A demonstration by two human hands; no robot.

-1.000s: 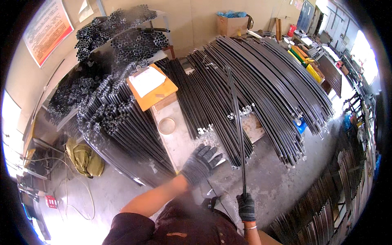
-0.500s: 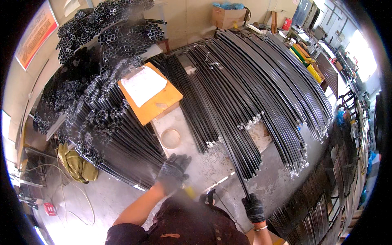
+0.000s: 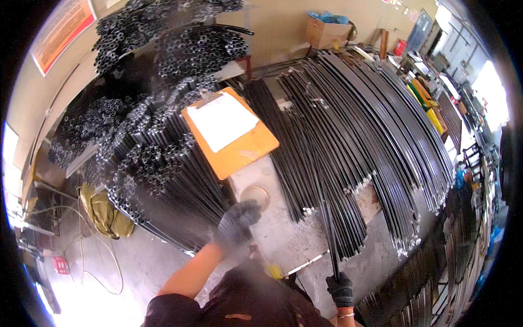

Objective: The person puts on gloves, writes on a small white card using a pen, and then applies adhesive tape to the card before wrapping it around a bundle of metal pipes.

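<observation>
My left hand (image 3: 237,222), in a dark grey glove, is over the near edge of the pale tabletop. Its loosely bent fingers reach the near rim of a shallow round dish (image 3: 255,197), partly covering it; nothing shows in them. In its black glove, my right hand (image 3: 340,290) is closed around the near end of a long black tube (image 3: 330,240). That tube slants away over a row of similar black tubes (image 3: 348,223) lying on the table. Beyond the dish, an orange clipboard (image 3: 248,155) bears a white paper sheet (image 3: 224,121).
Bundled tubes with open ends (image 3: 158,169) are heaped at left, with more stacked behind. Further rows of dark tubes (image 3: 381,136) spread to the right. A cardboard box (image 3: 327,32) stands by the wall. An olive cloth bundle (image 3: 103,212) and a pale hose (image 3: 117,267) are at lower left.
The view has shifted, so the table sits further right and lower. My left hand has moved up to the round dish, its fingers less spread. My right hand still grips the tube.
</observation>
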